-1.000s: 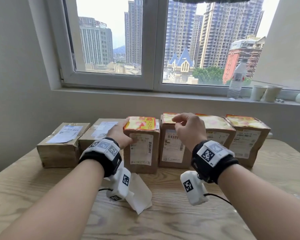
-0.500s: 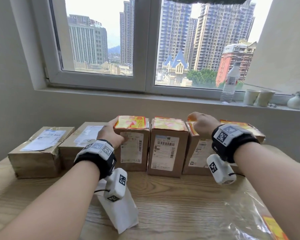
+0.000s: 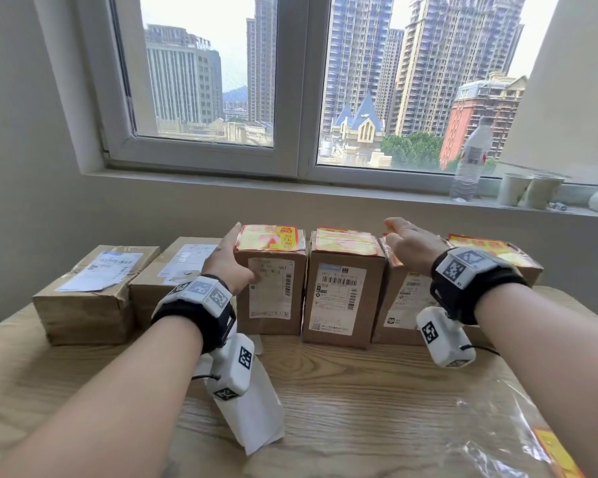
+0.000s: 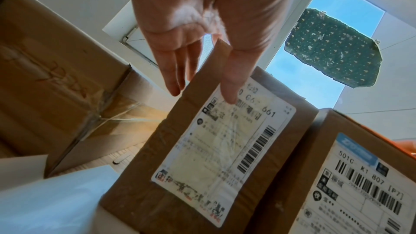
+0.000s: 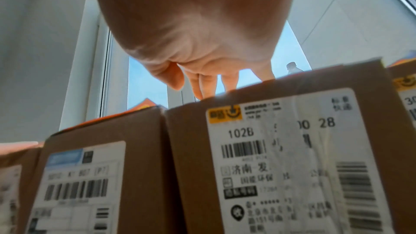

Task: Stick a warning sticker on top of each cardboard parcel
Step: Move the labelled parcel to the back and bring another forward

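Several cardboard parcels stand in a row on the wooden table (image 3: pixel 359 391). Two flat ones (image 3: pixel 87 305) (image 3: pixel 173 267) at the left carry only white shipping labels on top. The upright ones to their right each have a yellow-and-red warning sticker (image 3: pixel 270 238) on top. My left hand (image 3: pixel 232 257) (image 4: pixel 202 84) lies against the left front corner of the first upright parcel (image 3: pixel 271 294), fingers straight, thumb on its front label. My right hand (image 3: pixel 401 243) (image 5: pixel 195 86) hovers over the third upright parcel (image 3: pixel 397 298) (image 5: pixel 281 149), its straight fingertips reaching down onto the stickered top.
White backing paper (image 3: pixel 252 415) lies on the table under my left wrist. A clear plastic bag with yellow stickers (image 3: pixel 518 439) sits at the front right. A water bottle (image 3: pixel 470 160) and paper cups (image 3: pixel 529 189) stand on the window sill behind.
My right hand moved right from the second upright parcel's top to the third's, and its curled fingers straightened. My left hand stayed at the first upright parcel.
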`<act>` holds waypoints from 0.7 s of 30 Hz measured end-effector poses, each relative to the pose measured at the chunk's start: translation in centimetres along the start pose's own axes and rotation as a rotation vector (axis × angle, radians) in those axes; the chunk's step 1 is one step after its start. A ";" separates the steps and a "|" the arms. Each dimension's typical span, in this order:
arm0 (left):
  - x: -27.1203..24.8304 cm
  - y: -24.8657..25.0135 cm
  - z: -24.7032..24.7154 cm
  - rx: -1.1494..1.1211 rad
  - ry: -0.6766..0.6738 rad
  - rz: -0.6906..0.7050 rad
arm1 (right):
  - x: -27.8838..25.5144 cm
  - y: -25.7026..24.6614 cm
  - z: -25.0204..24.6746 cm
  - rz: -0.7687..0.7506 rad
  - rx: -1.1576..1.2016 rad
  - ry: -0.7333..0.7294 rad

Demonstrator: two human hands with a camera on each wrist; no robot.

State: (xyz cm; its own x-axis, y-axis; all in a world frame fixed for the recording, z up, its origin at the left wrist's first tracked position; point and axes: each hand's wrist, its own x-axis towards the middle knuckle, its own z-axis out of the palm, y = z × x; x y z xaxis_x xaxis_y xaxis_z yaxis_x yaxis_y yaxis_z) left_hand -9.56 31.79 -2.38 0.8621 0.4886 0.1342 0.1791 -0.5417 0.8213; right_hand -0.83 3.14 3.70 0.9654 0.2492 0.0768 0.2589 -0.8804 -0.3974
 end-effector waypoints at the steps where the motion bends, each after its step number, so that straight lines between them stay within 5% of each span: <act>1: -0.1 0.0 -0.1 -0.022 -0.012 -0.016 | -0.2 0.0 -0.1 0.008 0.024 0.007; 6: -0.6 0.4 -1.1 -0.110 -0.042 -0.053 | -2.4 -1.4 -0.5 -0.061 0.091 0.059; 12: -1.4 -0.7 -4.7 0.054 0.047 -0.049 | -5.6 -7.3 1.3 -0.314 0.275 0.334; 21: -1.3 -6.7 -9.8 0.049 0.150 -0.172 | -7.0 -16.0 9.6 -0.397 0.365 -0.013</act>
State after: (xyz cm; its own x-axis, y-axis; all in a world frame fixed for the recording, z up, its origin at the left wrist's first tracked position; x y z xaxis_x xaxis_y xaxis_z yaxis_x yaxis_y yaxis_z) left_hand -16.53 41.48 -2.61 0.7378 0.6704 0.0785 0.3432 -0.4728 0.8116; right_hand -12.04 19.36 0.76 0.7944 0.5414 0.2754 0.5739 -0.5203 -0.6324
